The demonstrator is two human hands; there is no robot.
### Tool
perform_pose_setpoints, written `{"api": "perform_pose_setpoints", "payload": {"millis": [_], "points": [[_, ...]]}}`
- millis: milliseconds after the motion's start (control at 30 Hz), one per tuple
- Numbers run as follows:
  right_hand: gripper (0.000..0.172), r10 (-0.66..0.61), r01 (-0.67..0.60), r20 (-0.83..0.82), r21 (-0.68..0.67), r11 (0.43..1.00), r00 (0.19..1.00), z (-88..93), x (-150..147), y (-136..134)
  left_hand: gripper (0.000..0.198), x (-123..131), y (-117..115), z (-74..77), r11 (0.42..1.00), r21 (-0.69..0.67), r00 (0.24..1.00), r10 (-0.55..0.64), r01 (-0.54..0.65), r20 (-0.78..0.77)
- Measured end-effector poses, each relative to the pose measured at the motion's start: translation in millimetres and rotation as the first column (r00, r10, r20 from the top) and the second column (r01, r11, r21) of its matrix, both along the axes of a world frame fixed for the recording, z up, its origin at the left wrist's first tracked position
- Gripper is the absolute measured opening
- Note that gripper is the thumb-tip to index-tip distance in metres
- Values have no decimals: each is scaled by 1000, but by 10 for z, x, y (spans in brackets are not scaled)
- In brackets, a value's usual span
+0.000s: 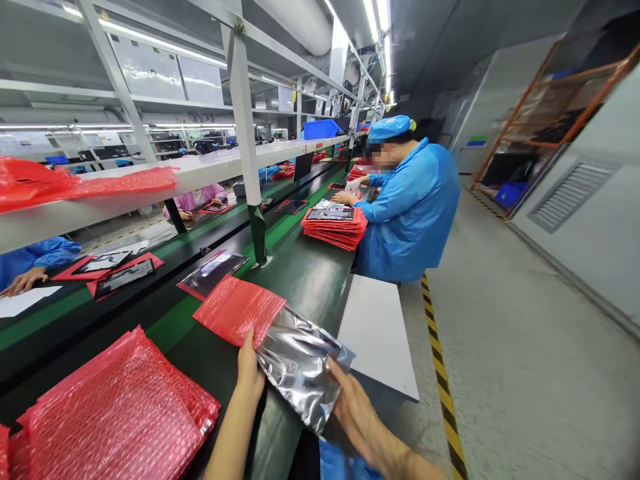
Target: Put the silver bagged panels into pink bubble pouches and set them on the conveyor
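Observation:
My left hand (pixel 251 363) grips the near edge of a red bubble-wrap pouch (pixel 240 310), its thumb on top at the pouch's mouth. From that mouth sticks out a shiny silver film bag (pixel 300 360), partly inside the pouch. At the bag's outer end, my right hand (pixel 353 403) is closed on its edge, thumb above and the other fingers mostly hidden. What the silver bag contains, if anything, cannot be made out. To the left of my arms lies a pile of red bubble-wrap pouches (pixel 120 407).
A silver-covered flat panel (pixel 215 272) lies beyond the pouch on the green bench (pixel 295 273). Past a white post (pixel 245 113), a blue-clad co-worker (pixel 410 193) stands by stacked red pouches (pixel 335 230). A white board (pixel 383 333) juts from the bench's right side. Another person's hand (pixel 27 280) is far left.

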State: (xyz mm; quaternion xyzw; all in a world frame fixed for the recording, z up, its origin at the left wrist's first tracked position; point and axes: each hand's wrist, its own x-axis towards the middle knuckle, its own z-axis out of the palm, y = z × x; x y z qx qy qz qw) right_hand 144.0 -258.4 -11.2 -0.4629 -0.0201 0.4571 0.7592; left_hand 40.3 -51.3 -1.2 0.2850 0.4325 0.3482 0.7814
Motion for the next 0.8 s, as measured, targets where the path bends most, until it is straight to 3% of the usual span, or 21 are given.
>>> {"api": "perform_pose_setpoints", "payload": {"millis": [100, 167, 267, 333, 367, 433, 500, 600, 700, 800], "points": [[49, 358, -359, 34, 32, 933, 933, 73, 111, -319, 34, -222, 44, 45, 993, -61, 995, -99, 97, -20], [60, 488, -487, 2, 62, 871, 873, 115, 272, -478, 45, -387, -12, 29, 977, -84, 980, -198, 195, -24], [80, 516, -521, 86, 57, 851, 852, 37, 418, -539, 57, -557, -272, -121, 957, -44, 953, -289, 286, -94], [113, 459, -477, 267, 3, 879, 848, -142, 394, -459, 57, -625, -539, -275, 947, 16, 936, -315, 322, -157], [120, 403, -423, 353, -25, 906, 844, -259, 352, -399, 58, -655, -685, -354, 939, 55, 927, -323, 339, -189], [110, 257, -251, 478, -77, 965, 840, -508, 237, -284, 63, -719, -975, -490, 927, 135, 913, -304, 349, -272], [79, 135, -81, 545, -122, 989, 827, -721, 115, -229, 71, -794, -1236, -591, 924, 221, 904, -218, 313, -368], [40, 70, -4, 604, -111, 994, 794, -911, -23, -310, 90, -906, -1560, -701, 881, 421, 911, -27, 217, -412], [35, 77, -39, 627, -75, 996, 775, -972, -84, -518, 107, -972, -1812, -806, 828, 540, 912, 92, 153, -399], [39, 111, -69, 624, -91, 993, 774, -961, -88, -741, 104, -990, -2017, -891, 817, 572, 876, 222, 73, -429]]}}
